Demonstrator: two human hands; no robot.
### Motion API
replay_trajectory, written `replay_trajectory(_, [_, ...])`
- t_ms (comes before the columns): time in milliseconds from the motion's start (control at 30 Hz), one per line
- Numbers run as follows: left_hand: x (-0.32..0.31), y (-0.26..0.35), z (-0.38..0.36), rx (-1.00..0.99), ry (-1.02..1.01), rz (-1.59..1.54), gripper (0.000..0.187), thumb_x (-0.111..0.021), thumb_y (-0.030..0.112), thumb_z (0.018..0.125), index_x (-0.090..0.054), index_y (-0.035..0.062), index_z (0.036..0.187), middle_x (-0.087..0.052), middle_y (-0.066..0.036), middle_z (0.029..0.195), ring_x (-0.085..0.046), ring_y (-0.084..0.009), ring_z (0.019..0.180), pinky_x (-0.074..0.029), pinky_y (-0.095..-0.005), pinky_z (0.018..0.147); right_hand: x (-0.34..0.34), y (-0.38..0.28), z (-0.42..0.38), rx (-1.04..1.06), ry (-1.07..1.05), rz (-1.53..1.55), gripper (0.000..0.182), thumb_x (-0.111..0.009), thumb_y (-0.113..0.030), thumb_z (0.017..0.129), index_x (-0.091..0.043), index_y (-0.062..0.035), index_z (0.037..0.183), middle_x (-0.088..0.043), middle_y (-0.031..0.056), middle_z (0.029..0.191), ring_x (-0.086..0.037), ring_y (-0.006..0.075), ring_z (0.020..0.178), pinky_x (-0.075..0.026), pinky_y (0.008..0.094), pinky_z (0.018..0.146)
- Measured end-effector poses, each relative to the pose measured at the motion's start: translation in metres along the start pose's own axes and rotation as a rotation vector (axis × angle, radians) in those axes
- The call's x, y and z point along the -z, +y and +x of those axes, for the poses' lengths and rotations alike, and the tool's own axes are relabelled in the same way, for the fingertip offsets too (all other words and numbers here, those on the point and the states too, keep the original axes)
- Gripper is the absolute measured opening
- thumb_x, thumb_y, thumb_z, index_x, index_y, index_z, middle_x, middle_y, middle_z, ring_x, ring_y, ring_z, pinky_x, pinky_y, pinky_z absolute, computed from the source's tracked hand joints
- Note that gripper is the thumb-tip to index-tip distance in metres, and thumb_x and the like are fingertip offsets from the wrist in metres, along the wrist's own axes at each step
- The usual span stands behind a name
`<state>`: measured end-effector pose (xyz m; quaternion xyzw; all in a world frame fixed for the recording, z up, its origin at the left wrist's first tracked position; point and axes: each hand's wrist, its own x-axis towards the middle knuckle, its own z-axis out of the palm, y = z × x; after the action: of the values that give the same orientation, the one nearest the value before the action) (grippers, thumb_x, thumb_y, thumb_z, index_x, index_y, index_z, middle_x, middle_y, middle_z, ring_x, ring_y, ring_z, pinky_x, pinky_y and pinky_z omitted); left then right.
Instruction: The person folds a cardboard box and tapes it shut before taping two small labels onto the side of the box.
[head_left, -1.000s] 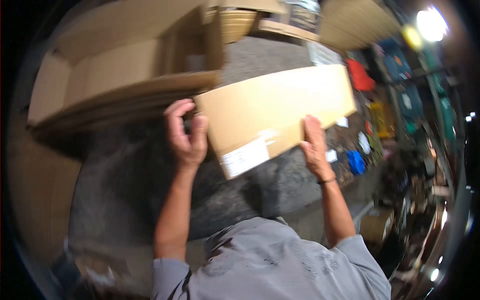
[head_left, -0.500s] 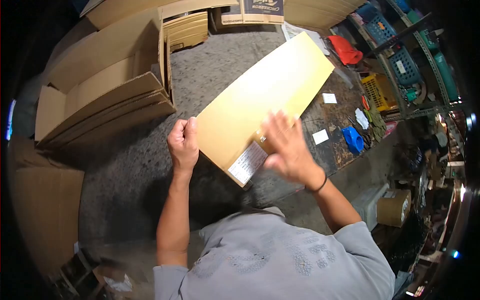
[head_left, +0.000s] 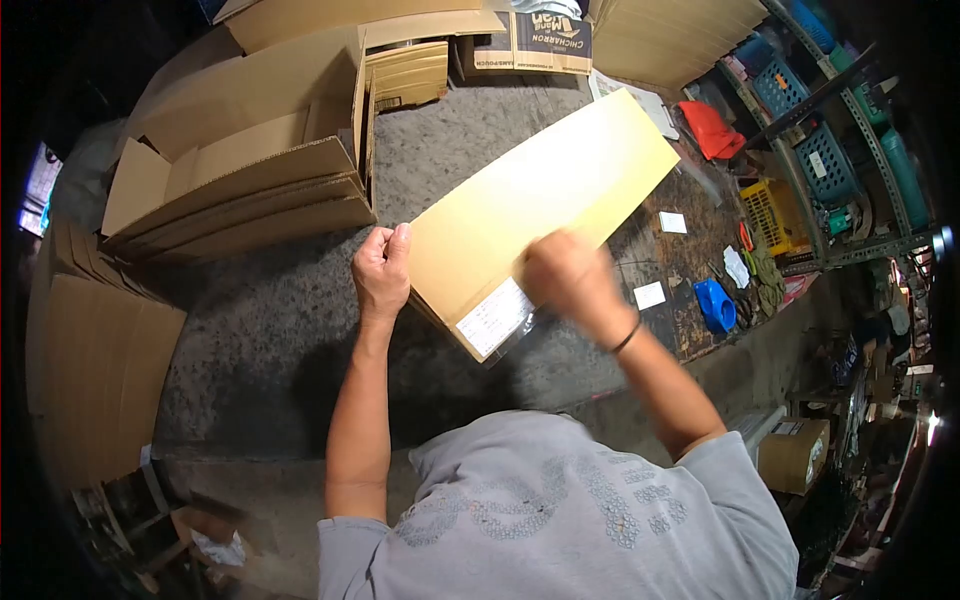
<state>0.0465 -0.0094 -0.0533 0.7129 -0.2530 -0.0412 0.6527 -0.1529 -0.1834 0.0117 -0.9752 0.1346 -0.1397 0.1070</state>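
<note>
A long, flat cardboard box (head_left: 540, 180) lies slantwise on the dark worktable, its top bright under the light. My left hand (head_left: 383, 268) is closed on the box's left edge, thumb on top. A white printed label (head_left: 494, 318) sits at the near end, with a shiny strip of clear tape (head_left: 515, 338) at its lower right edge. Just above and right of the label, my right hand (head_left: 575, 285) is over the box. It is blurred by motion, but its fingers look curled in; whatever they might hold is hidden.
Open cardboard cartons (head_left: 240, 190) stand at the left, with flattened cardboard (head_left: 105, 370) below them. A printed carton (head_left: 530, 45) is at the back. On the right lie a red bag (head_left: 710, 130), white cards (head_left: 672, 222), a blue tape dispenser (head_left: 715, 305) and a yellow basket (head_left: 775, 215).
My right hand has gone from spread fingers to a curled shape, still near the label. The clear tape edge now shows beside the label. My left hand keeps its grip; the whole view has shifted slightly.
</note>
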Motion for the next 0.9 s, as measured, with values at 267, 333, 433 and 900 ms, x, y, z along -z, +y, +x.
replay_trajectory(267, [0.004, 0.007, -0.004, 0.032, 0.002, 0.008, 0.032, -0.064, 0.025, 0.092, -0.056, 0.002, 0.072, -0.049, -0.001, 0.056, -0.042, -0.0078, 0.054, -0.039, -0.0291, 0.05, 0.002, 0.031, 0.022, -0.254, 0.089, 0.335, 0.005, -0.053, 0.0, 0.082, -0.054, -0.0032, 0.078, -0.05, 0.0058, 0.065, -0.053, 0.018, 0.063, -0.047, 0.0308, 0.054])
replay_trajectory(333, [0.002, 0.006, -0.002, -0.002, 0.022, -0.014, 0.031, -0.064, 0.025, 0.092, -0.056, 0.002, 0.072, -0.049, -0.001, 0.056, -0.043, -0.0081, 0.054, -0.039, -0.0293, 0.05, 0.01, 0.035, 0.029, -0.18, 0.191, 0.126, 0.006, -0.062, -0.004, 0.08, -0.062, -0.0055, 0.086, -0.061, 0.0117, 0.079, -0.063, 0.0286, 0.074, -0.051, 0.038, 0.063])
replay_trajectory(433, [-0.001, -0.002, -0.002, 0.024, 0.032, -0.005, 0.032, -0.064, 0.025, 0.092, -0.055, 0.002, 0.072, -0.05, -0.001, 0.056, -0.043, -0.0084, 0.054, -0.039, -0.0294, 0.051, -0.005, -0.046, 0.014, 0.216, 0.13, 0.003, 0.008, -0.063, -0.004, 0.077, -0.06, -0.008, 0.082, -0.059, 0.0094, 0.075, -0.061, 0.0279, 0.074, -0.05, 0.0383, 0.063])
replay_trajectory(900, [0.001, -0.006, 0.001, 0.002, 0.008, -0.006, 0.032, -0.064, 0.026, 0.091, -0.057, 0.0009, 0.073, -0.052, -0.006, 0.057, -0.046, -0.0106, 0.055, -0.041, -0.0317, 0.052, -0.013, -0.077, -0.005, 0.301, 0.177, 0.118, 0.01, -0.061, -0.003, 0.075, -0.059, -0.0099, 0.081, -0.054, 0.0076, 0.07, -0.058, 0.0275, 0.073, -0.048, 0.04, 0.066])
